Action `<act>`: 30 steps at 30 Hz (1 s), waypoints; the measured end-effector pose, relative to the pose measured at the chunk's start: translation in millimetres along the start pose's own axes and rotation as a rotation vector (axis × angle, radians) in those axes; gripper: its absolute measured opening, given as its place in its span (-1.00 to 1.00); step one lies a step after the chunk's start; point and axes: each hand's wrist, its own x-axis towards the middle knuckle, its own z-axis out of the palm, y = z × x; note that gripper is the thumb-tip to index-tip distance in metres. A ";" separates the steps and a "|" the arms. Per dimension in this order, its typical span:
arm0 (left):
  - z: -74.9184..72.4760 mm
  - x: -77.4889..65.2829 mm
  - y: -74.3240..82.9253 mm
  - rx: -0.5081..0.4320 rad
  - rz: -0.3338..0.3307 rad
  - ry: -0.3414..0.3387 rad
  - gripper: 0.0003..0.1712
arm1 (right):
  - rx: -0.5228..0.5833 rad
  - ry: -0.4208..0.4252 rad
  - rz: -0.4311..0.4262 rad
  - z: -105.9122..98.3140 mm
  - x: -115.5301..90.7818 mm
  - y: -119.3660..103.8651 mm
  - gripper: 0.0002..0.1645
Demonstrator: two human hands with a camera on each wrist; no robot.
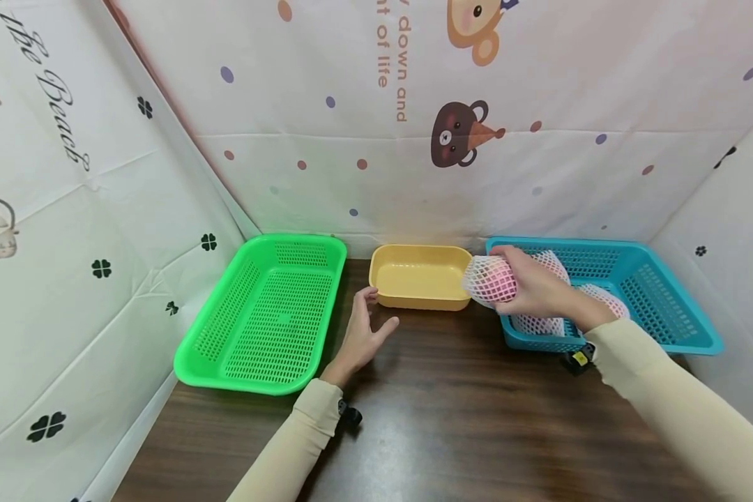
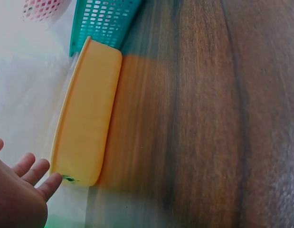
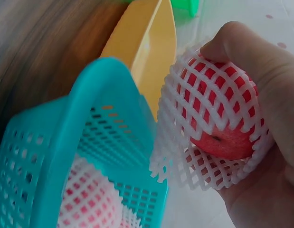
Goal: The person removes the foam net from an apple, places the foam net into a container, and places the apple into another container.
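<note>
My right hand (image 1: 533, 284) grips a red round fruit in a white foam net (image 1: 492, 280) over the left end of the blue basket (image 1: 674, 307). In the right wrist view, bare red skin of this fruit (image 3: 227, 142) shows through the open end of the net. More netted fruits (image 1: 605, 300) lie in the blue basket, partly hidden by my right arm. My left hand (image 1: 359, 340) is empty, its fingers spread near the left end of the yellow tray (image 1: 422, 304). The tray's interior shows no contents.
A green basket (image 1: 270, 321) with nothing in it stands on the left of the dark wooden table (image 1: 427, 418). Printed white cloth (image 1: 326, 174) hangs behind the containers and along both sides.
</note>
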 end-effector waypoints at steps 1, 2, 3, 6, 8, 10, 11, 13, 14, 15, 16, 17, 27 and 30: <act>-0.2 -0.1 -0.3 -0.006 -0.005 0.000 -0.15 | -0.003 -0.005 0.001 1.4 1.4 -1.5 0.22; -0.3 -0.4 -0.3 -0.012 -0.009 -0.002 -0.15 | -0.004 -0.011 0.001 2.8 2.8 -3.1 0.22; -0.5 -0.4 -0.4 -0.016 -0.013 -0.002 -0.16 | -0.008 -0.018 0.003 4.4 4.2 -4.6 0.22; -0.7 -1.1 -0.1 -0.029 -0.019 -0.004 -0.17 | -0.006 -0.033 0.001 8.8 8.2 -9.5 0.21; -0.5 -1.5 -0.4 -0.035 -0.018 -0.001 -0.19 | -0.008 -0.042 0.001 11.4 10.9 -12.8 0.21; -0.4 -1.7 -1.0 -0.043 -0.016 0.006 -0.20 | -0.004 -0.047 0.000 13.7 13.6 -16.2 0.21; -0.3 -1.7 -1.9 -0.047 -0.014 0.009 -0.21 | -0.003 -0.050 0.001 14.8 14.8 -17.7 0.21; -0.1 -1.9 -3.2 -0.050 -0.013 0.014 -0.22 | -0.013 -0.052 0.001 17.0 17.0 -20.6 0.22; -0.1 -2.0 -3.5 -0.049 -0.011 0.015 -0.21 | -0.017 -0.053 0.001 18.3 18.1 -22.1 0.22; -0.1 -2.2 -3.8 -0.044 -0.013 0.015 -0.21 | -0.018 -0.053 0.001 19.6 19.1 -23.6 0.23; -0.2 -2.3 -3.8 -0.040 -0.012 0.015 -0.21 | -0.018 -0.054 0.001 20.8 20.0 -24.8 0.23; -0.3 -2.5 -3.6 -0.035 -0.011 0.015 -0.21 | -0.019 -0.054 0.001 22.1 20.7 -26.1 0.22; -2.1 -5.3 -2.2 -0.012 0.001 0.032 -0.21 | -0.002 -0.048 -0.017 37.6 26.0 -36.6 0.15; -1.6 -6.5 -3.3 0.004 -0.003 0.036 -0.21 | -0.010 -0.042 -0.035 42.3 27.6 -40.4 0.13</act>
